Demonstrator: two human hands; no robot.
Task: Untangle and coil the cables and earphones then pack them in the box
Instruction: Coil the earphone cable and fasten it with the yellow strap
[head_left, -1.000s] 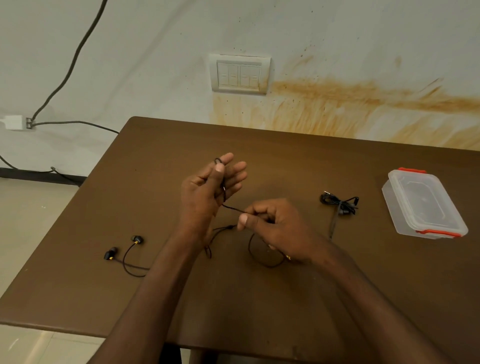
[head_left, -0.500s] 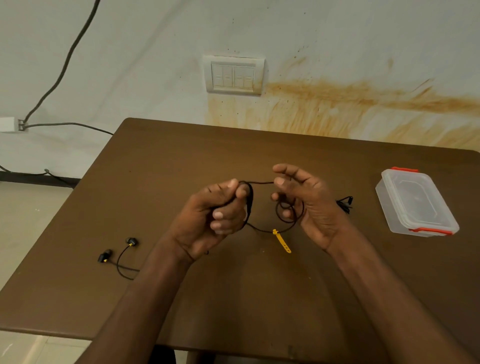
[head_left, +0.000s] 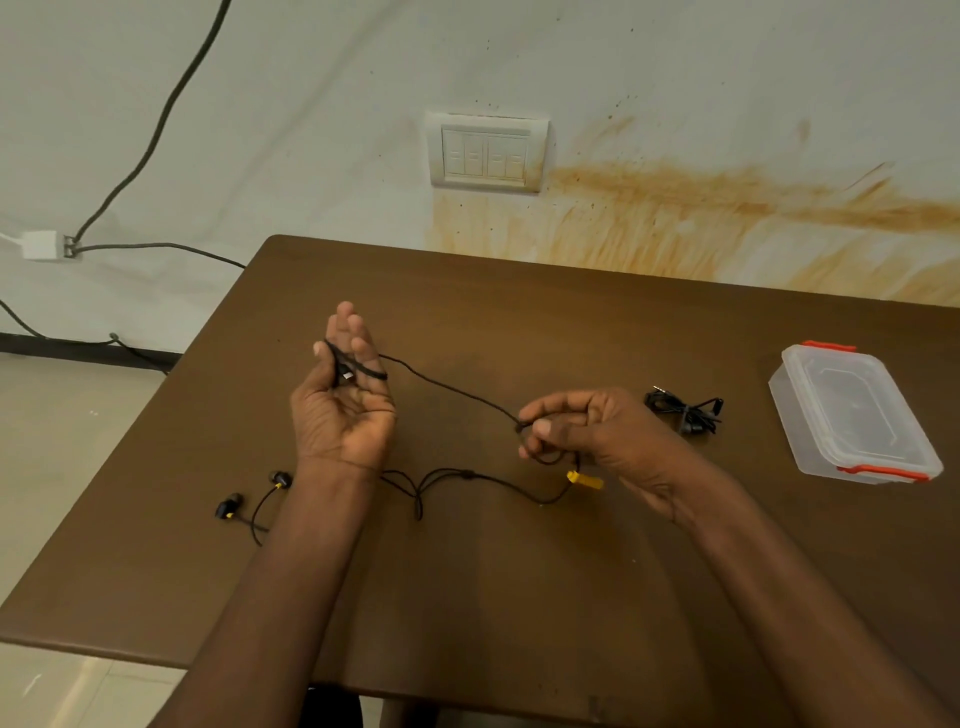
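Note:
A black earphone cable (head_left: 457, 389) stretches between my hands above the brown table (head_left: 519, 597). My left hand (head_left: 345, 400) is upright with fingers straight; the cable's end is looped round them and held under the thumb. My right hand (head_left: 587, 431) pinches the cable between thumb and forefinger. A yellow tie (head_left: 584, 479) hangs on the cable below that hand. The rest of the cable trails left over the table to two earbuds (head_left: 254, 493). A bundled black cable (head_left: 685, 410) lies right of my right hand. The clear lidded box (head_left: 852, 410) with red clips stands at the right.
The table's left edge runs close to the earbuds, and its near edge is below my forearms. A wall with a switch plate (head_left: 487, 150) stands behind the table. Dark wall cables (head_left: 156, 119) run to a white adapter (head_left: 44, 244) at the left.
My hands have moved apart from a close position. The left hand opened its fingers upright with the cable round them; the right hand drew the cable out to the right.

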